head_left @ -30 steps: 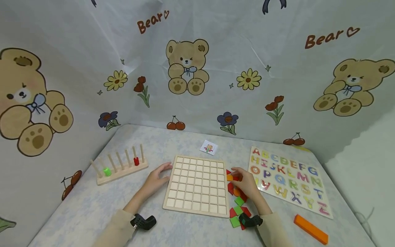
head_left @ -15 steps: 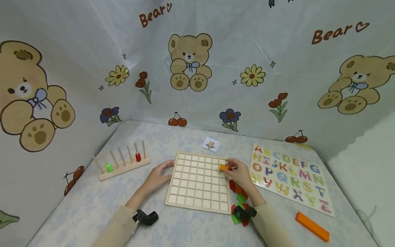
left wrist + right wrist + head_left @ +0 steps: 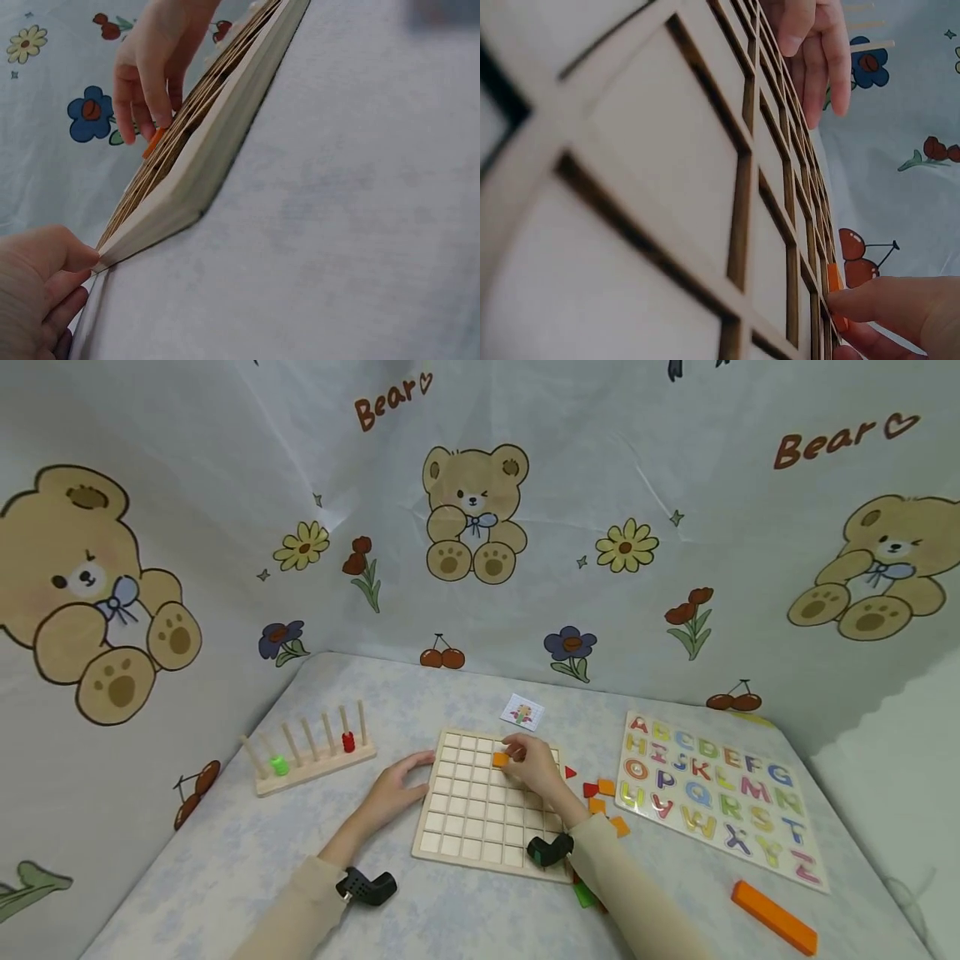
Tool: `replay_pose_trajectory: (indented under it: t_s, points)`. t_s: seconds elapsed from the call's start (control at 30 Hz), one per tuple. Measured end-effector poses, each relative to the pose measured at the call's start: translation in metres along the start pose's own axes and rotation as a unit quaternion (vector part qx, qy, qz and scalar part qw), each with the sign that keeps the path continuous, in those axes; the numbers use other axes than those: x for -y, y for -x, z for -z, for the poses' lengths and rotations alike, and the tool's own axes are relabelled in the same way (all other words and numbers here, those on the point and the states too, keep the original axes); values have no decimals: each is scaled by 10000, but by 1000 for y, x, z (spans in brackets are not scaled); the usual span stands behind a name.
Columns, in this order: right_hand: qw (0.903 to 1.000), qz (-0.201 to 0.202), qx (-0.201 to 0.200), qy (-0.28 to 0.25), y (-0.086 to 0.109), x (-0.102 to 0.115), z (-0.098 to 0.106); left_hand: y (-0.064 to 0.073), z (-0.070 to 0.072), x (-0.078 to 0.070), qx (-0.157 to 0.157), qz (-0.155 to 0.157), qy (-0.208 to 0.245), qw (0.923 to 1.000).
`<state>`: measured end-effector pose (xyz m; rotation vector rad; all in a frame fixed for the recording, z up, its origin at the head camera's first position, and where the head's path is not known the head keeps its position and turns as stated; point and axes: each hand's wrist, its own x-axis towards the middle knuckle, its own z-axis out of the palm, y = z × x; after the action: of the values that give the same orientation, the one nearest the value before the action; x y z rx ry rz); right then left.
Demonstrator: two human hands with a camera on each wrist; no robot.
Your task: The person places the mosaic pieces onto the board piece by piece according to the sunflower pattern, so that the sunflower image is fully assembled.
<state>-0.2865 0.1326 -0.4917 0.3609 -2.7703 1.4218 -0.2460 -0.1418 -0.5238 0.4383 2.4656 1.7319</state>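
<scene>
A square wooden grid board (image 3: pixel 491 870) lies mid-table, its compartments showing pale floors. My right hand (image 3: pixel 534 766) reaches over its upper part and pinches an orange square tile (image 3: pixel 500 760) between thumb and fingers. In the right wrist view that tile (image 3: pixel 835 279) is right at the grid's ridges, and the thumb (image 3: pixel 870 298) covers part of it. My left hand (image 3: pixel 397 787) rests against the board's left edge with relaxed fingers. The left wrist view shows its thumb (image 3: pixel 71 251) at the board's edge.
Loose orange tiles (image 3: pixel 606 787) and red tiles (image 3: pixel 591 790) lie right of the board; green ones (image 3: pixel 583 895) are partly under my right forearm. Around them are a peg rack (image 3: pixel 322 766) with green and red rings, a picture card (image 3: pixel 522 712), an alphabet board (image 3: pixel 720 802) and an orange bar (image 3: pixel 775 917).
My right hand has gone from the loose tiles leftward over the board, carrying an orange square tile to its upper part. My left hand has stayed at the left edge.
</scene>
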Motion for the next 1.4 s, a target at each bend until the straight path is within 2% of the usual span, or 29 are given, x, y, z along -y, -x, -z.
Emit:
replay_pose_trajectory:
  t_s: [0.33,0.77,0.97,1.13,1.27,1.4]
  points:
    - [9996,235,-40,-174,5,-9,2,-1,-2,3,-80,-156,-221,9996]
    - [9995,234,-38,-204,9,-9,2,1,-3,4,-87,-41,-237,9997]
    - [9989,224,-380,-164,20,-16,23,1,-5,3,-75,-6,-198,9998]
    - [9964,-229,-793,178,36,-37,48,2,-7,6,-137,13,-187,9997]
    - [9949,-447,-801,409,46,-50,61,1,-6,7,-184,37,-200,9996]
    - [9954,-431,-739,426,50,-57,67,1,-5,8,-180,14,-178,9997]
